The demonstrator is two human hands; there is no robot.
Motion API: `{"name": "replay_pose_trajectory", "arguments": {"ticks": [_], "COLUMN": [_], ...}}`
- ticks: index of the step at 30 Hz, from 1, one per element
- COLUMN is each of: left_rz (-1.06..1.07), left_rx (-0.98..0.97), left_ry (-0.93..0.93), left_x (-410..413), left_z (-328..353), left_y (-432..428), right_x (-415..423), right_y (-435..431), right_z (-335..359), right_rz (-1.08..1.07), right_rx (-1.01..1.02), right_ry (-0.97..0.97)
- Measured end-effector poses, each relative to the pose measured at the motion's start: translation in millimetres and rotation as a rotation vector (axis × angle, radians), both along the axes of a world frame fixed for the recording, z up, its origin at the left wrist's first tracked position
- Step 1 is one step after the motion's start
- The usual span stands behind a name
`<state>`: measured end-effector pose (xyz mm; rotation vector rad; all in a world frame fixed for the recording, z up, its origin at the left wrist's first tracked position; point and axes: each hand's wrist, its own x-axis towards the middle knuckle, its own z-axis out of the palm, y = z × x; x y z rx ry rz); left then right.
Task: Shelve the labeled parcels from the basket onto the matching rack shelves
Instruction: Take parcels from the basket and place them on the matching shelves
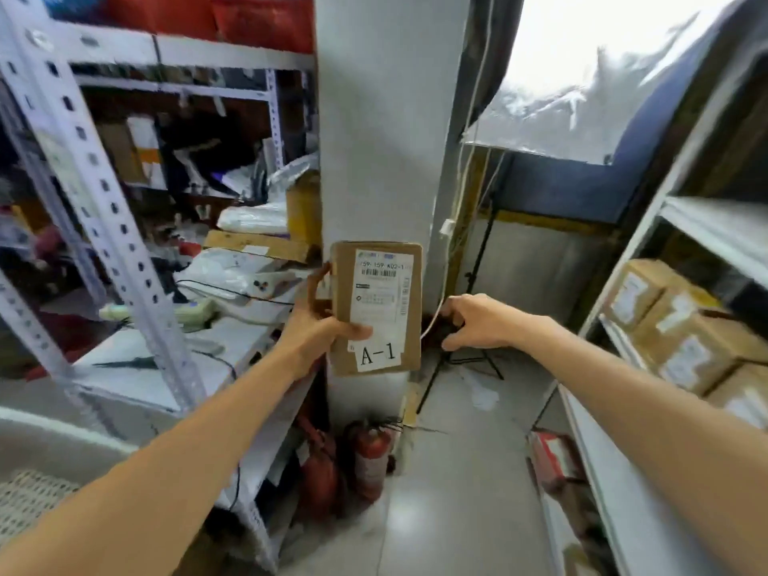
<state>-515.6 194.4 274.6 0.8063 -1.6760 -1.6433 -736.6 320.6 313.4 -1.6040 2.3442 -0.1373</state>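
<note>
A flat brown cardboard parcel (376, 309) stands upright in the middle of the view, in front of a white pillar. It carries a white shipping label and a sticker reading "A-1". My left hand (316, 326) grips its left edge, thumb lying across the front. My right hand (478, 322) hovers just right of the parcel, fingers curled, holding nothing and not touching it. The white basket (37, 496) shows at the bottom left corner. A metal rack (104, 189) with cluttered shelves stands on the left. Another rack (702, 226) runs along the right.
Brown boxes (681, 326) with labels sit on the right rack's shelf. Two red fire extinguishers (370, 459) stand at the pillar's foot. A black tripod (465, 351) stands behind my right hand. A grey floor aisle runs between the racks.
</note>
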Motion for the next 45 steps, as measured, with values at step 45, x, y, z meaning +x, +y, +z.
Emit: {"name": "replay_pose_trajectory", "arguments": {"ticks": [45], "left_rz": [-1.086], "left_rx": [-0.069], "left_ry": [0.263], "left_x": [-717], "left_z": [133], "left_y": [61], "right_x": [-373], "right_y": [138], "right_z": [66], "right_rz": [-1.024], "right_rx": [-0.041], "right_ry": [0.0]}}
